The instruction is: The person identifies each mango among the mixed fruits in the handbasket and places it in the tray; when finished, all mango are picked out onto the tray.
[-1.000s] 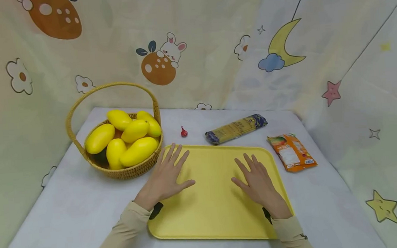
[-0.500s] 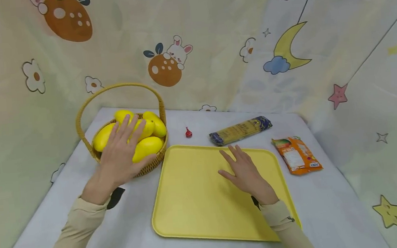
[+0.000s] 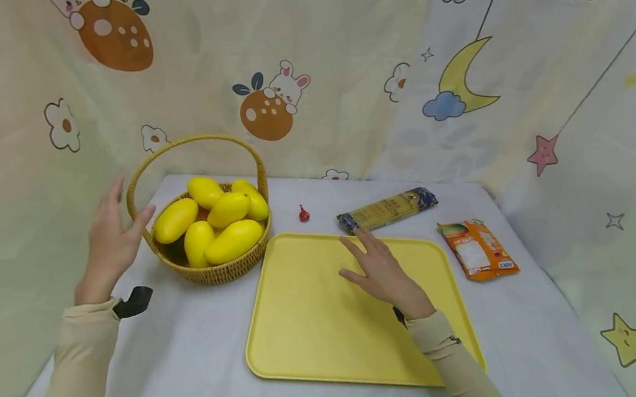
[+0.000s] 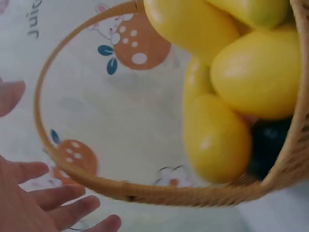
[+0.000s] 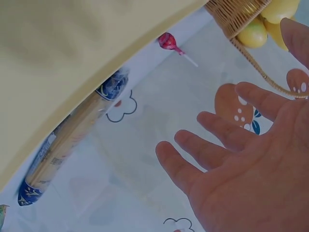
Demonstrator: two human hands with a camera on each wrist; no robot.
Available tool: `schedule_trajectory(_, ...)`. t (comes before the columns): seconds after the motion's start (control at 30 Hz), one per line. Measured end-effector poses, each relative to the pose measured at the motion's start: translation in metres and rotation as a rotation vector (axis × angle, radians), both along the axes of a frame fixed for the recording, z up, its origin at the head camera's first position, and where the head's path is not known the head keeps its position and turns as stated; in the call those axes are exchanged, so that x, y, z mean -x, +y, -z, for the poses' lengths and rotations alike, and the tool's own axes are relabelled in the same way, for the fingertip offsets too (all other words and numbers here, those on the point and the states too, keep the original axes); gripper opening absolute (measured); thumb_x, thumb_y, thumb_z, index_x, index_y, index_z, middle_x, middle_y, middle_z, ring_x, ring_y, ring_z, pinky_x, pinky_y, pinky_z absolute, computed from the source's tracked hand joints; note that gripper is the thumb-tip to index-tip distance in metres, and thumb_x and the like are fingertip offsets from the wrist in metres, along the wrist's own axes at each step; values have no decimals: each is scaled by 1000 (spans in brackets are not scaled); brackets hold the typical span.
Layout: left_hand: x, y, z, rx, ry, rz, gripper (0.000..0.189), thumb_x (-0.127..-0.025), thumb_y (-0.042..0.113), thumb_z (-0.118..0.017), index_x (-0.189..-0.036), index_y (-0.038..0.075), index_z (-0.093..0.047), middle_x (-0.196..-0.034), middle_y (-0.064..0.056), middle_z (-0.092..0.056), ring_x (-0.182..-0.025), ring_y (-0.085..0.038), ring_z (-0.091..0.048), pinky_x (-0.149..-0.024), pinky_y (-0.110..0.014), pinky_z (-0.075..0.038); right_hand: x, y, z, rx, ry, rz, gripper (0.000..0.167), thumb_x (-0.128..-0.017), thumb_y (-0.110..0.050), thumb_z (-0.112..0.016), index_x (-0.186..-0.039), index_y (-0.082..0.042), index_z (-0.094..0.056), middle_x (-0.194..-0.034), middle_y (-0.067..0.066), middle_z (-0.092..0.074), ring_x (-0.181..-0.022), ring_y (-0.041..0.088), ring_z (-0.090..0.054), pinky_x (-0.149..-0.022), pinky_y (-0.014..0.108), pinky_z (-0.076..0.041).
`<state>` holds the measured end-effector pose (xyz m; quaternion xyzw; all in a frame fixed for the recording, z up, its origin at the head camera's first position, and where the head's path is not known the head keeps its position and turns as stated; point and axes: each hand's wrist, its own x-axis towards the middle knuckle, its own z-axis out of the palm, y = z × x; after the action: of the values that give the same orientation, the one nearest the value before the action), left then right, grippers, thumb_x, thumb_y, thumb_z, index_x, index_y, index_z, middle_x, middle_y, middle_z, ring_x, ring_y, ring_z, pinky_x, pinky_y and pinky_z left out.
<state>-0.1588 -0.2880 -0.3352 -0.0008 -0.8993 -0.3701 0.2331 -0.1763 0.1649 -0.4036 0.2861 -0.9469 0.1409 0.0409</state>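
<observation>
A wicker basket (image 3: 212,274) with a tall arched handle stands at the left of the table, holding several yellow mangoes (image 3: 235,242) and something dark among them. Just left of the basket my left hand (image 3: 110,243) is raised with its fingers spread, and it holds nothing. In the left wrist view those fingers (image 4: 58,193) are beside the handle (image 4: 63,162); whether they touch it I cannot tell. My right hand (image 3: 382,274) hovers over the yellow tray (image 3: 305,324), fingers straight and apart, gripping nothing.
Behind the tray lie a red-wrapped lollipop (image 3: 304,213) and a long pack of noodles (image 3: 388,210) with blue ends. An orange snack bag (image 3: 478,249) lies right of the tray. A cartoon-printed cloth (image 3: 343,97) hangs around the table.
My left hand has gone from above the tray, across the front of the basket, to its left side, and turned sideways. My right hand has shifted slightly left over the tray.
</observation>
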Motion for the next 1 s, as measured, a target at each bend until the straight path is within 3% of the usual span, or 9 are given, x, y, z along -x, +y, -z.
schedule_trajectory(0.1, 7, -8, 10, -167, -77, 1, 71, -99, 39, -49, -154, 9, -16, -151, -26, -31, -138, -42, -31, -109, -58, -26, 0, 0, 1, -2, 6, -2, 65, -94, -39, -60, -147, -10, -37, -152, 25, -28, -141, 45, -22, -109, 60, -24)
schedule_trajectory(0.17, 12, -13, 16, -248, -110, -5, 68, -99, 40, -48, -152, 7, -21, -147, -22, -39, -136, -30, -38, -111, -44, -31, 1, -1, 1, -3, -1, -4, 65, -94, -39, -60, -148, -10, -37, -153, 25, -27, -142, 45, -22, -110, 59, -24)
schedule_trajectory(0.27, 19, -19, 24, -360, -106, -3, 60, -99, 38, -49, -148, 7, -34, -131, -3, -55, -122, -10, -48, -101, -16, -38, 0, -1, 2, -1, -19, -8, 65, -94, -39, -59, -148, -10, -36, -153, 25, -27, -142, 45, -20, -110, 60, -23)
schedule_trajectory(0.33, 22, -24, 27, -432, -86, 26, 52, -99, 36, -51, -143, 8, -43, -116, 11, -60, -110, -1, -52, -87, -7, -41, 0, -2, 2, -1, -25, -8, 65, -94, -39, -59, -148, -10, -36, -153, 25, -27, -142, 45, -20, -110, 60, -23)
schedule_trajectory(0.4, 25, -28, 31, -505, -75, 68, 45, -98, 35, -53, -137, 12, -50, -105, 20, -63, -102, 1, -55, -80, -7, -43, 0, -2, 2, 0, -24, -9, 65, -94, -38, -60, -148, -9, -37, -152, 25, -28, -142, 46, -21, -110, 60, -24)
schedule_trajectory(0.53, 30, -35, 36, -583, -117, 117, 42, -95, 36, -57, -132, 15, -56, -97, 23, -68, -94, 4, -62, -77, -10, -45, 1, -6, 2, 7, -30, -24, 65, -94, -38, -60, -148, -9, -37, -153, 25, -27, -142, 45, -20, -110, 59, -23)
schedule_trajectory(0.77, 33, -39, 37, -782, -208, 61, 57, -86, 42, -67, -134, 13, -56, -90, 18, -72, -88, 3, -65, -74, -13, -46, 8, -19, 0, -9, -39, -54, 66, -94, -39, -60, -148, -12, -35, -153, 25, -27, -143, 43, -20, -111, 59, -23)
schedule_trajectory(0.9, 34, -39, 35, -861, -247, 40, 59, -84, 45, -67, -134, 15, -56, -90, 17, -72, -91, 0, -65, -88, -20, -44, 14, -28, -4, -12, -36, -80, 65, -94, -40, -59, -149, -13, -35, -153, 24, -27, -143, 42, -21, -110, 59, -24)
schedule_trajectory(1.0, 34, -40, 36, -882, -246, 54, 50, -86, 43, -67, -127, 16, -61, -90, 15, -73, -92, -2, -65, -90, -22, -44, 19, -38, -9, -17, -43, -102, 65, -95, -41, -58, -149, -15, -34, -155, 21, -25, -144, 40, -18, -111, 59, -23)
